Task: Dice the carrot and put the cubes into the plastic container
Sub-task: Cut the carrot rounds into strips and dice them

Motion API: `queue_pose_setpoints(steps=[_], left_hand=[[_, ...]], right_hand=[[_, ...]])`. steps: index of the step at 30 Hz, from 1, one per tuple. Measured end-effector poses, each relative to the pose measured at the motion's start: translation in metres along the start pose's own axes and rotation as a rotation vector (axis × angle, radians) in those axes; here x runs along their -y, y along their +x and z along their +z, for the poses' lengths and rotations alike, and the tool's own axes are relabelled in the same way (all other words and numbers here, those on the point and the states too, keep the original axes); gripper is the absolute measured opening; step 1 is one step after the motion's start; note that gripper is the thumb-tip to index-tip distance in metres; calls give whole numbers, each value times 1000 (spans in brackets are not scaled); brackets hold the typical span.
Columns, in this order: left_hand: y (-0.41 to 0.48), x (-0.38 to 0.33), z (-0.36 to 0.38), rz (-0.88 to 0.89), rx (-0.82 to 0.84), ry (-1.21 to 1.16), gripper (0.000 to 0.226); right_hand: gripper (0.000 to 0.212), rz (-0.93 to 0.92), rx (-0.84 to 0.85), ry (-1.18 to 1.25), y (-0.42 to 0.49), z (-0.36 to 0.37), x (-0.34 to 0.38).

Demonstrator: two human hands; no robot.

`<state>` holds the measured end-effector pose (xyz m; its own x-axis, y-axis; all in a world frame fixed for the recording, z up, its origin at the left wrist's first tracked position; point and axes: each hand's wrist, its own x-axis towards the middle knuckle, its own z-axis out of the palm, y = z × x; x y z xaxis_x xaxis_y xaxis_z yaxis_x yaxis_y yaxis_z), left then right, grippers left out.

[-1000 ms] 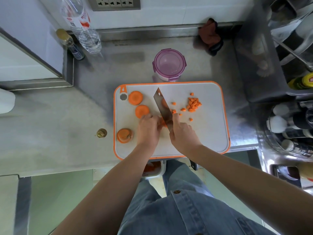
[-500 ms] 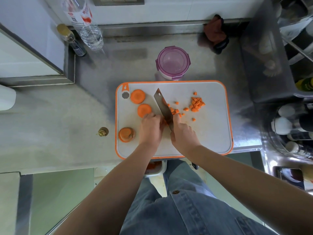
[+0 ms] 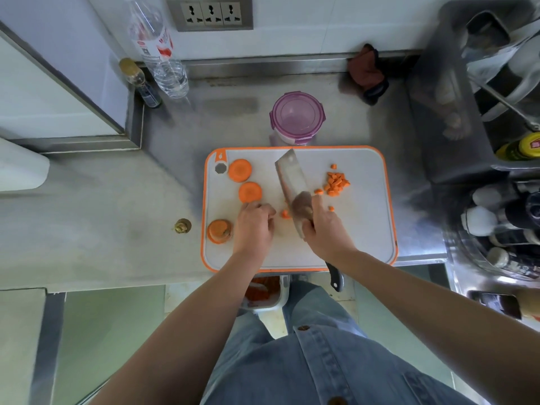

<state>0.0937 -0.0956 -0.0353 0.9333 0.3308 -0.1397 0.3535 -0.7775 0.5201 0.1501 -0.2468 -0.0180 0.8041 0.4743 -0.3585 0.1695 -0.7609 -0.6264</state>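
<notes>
Now, at the left of the white, orange-rimmed cutting board [image 3: 365, 229] on the grey desk [image 3: 117, 200], a knobbly carrot stub [image 3: 219, 231] and two flat round carrot slices [image 3: 250, 192] lie as before. The left hand [image 3: 252, 229] rests beside them, its fingers curled under, on what I cannot tell. The cleaver [image 3: 289, 176], edge-down between the hands half a second ago, is lifted with its broad steel face showing, the right hand [image 3: 327, 232] wrapping its fingers round the handle; past its tip stands the round, purple-lidded plastic container [image 3: 296, 116], and small carrot cubes [image 3: 337, 182] sit heaped further right.
</notes>
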Motion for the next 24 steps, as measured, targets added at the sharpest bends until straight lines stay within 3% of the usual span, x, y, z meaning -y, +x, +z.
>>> queue_pose_setpoints(steps=[3, 6, 19, 24], left_hand=[[-6, -1, -2, -29, -2, 48, 18], [-11, -2, -2, -37, 28, 107, 18], [-6, -21, 3, -7, 171, 198, 36], [-5, -23, 2, -35, 173, 194, 37]], right_hand=[[48, -21, 71, -47, -10, 12, 3], [45, 12, 85, -68, -13, 15, -5], [26, 233, -160, -37, -10, -48, -57], [31, 52, 17, -12, -10, -40, -37]])
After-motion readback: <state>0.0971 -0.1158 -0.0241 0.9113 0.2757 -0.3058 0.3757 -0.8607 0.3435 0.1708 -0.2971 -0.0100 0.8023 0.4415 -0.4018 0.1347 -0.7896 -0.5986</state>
